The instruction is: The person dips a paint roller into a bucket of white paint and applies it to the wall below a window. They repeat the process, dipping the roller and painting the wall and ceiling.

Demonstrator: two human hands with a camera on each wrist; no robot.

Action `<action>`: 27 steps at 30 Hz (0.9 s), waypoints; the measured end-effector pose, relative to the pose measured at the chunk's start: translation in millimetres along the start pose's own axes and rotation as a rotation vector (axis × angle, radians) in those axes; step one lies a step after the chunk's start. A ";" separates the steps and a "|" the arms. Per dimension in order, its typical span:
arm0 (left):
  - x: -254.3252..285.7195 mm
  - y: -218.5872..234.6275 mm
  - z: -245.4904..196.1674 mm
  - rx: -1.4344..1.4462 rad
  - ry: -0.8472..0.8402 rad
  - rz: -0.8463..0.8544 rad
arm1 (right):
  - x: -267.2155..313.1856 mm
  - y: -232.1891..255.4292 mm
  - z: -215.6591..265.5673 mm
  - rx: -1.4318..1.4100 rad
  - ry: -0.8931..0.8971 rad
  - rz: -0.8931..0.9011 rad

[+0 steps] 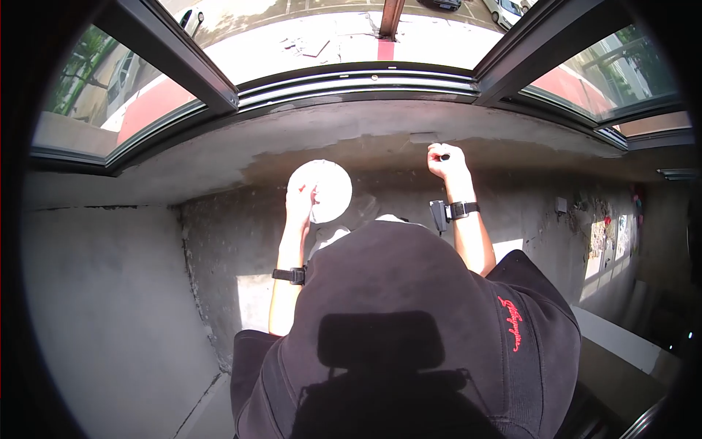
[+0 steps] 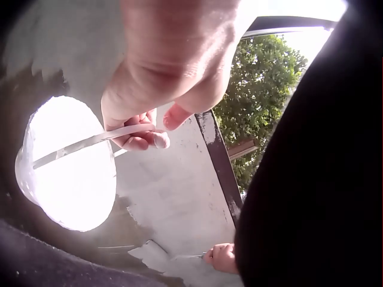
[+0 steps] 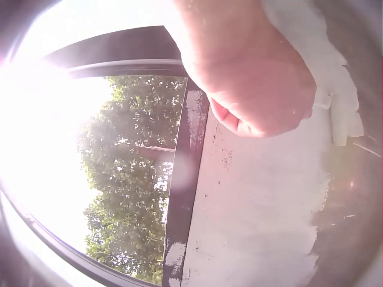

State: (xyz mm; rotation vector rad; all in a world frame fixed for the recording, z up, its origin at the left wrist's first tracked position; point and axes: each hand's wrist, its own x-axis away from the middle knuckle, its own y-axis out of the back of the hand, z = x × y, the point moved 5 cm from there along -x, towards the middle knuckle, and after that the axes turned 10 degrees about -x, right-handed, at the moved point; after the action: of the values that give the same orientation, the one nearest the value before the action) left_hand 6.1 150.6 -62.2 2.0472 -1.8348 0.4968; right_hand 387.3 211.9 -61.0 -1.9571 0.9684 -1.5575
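My left hand point(image 1: 300, 203) grips the pale strap-like handle point(image 2: 90, 143) of a round white bucket point(image 1: 333, 192), whose inside is washed out by glare. In the left wrist view the bucket point(image 2: 72, 185) hangs beside the curled fingers. My right hand point(image 1: 447, 161) is wrapped round the handle of a small paint roller, with the dark handle end point(image 1: 444, 157) showing at the fist. The roller head point(image 3: 341, 119) lies close against the wall, at the border of a pale coated patch point(image 3: 257, 197) and darker bare wall point(image 3: 344, 209).
A dark-framed window point(image 1: 358, 84) runs above the low wall, with panes angled at both sides. Outside are parked cars point(image 1: 504, 13) and trees point(image 2: 263, 84). A grey side wall point(image 1: 102, 293) stands at the left. Each wrist wears a strapped device point(image 1: 439, 214).
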 end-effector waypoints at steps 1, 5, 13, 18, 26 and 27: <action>-2.5 -0.5 0.6 0.007 -0.004 -0.005 | 14.1 -6.8 -6.5 0.019 -0.029 -0.015; -7.2 -7.3 0.9 -0.022 0.011 0.015 | 57.5 -24.1 -19.1 0.024 -0.052 0.005; -11.2 -20.1 -1.6 -0.056 0.032 0.090 | 118.1 -56.3 -50.8 0.058 -0.057 0.132; -1.2 -21.4 -7.7 -0.045 -0.008 0.097 | 116.1 -53.2 -55.7 0.150 -0.046 0.136; 14.0 -12.6 -7.8 -0.079 -0.104 0.058 | 56.8 -24.2 -27.4 0.112 0.012 0.043; 13.0 -10.1 -5.1 -0.099 -0.098 0.057 | 45.5 -21.0 -22.0 0.124 0.001 0.037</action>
State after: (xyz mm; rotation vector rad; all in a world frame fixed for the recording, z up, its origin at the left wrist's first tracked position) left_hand 17.2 142.8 -51.7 1.9908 -1.9388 0.3187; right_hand 376.4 192.7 -10.9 -1.8430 0.8815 -1.5600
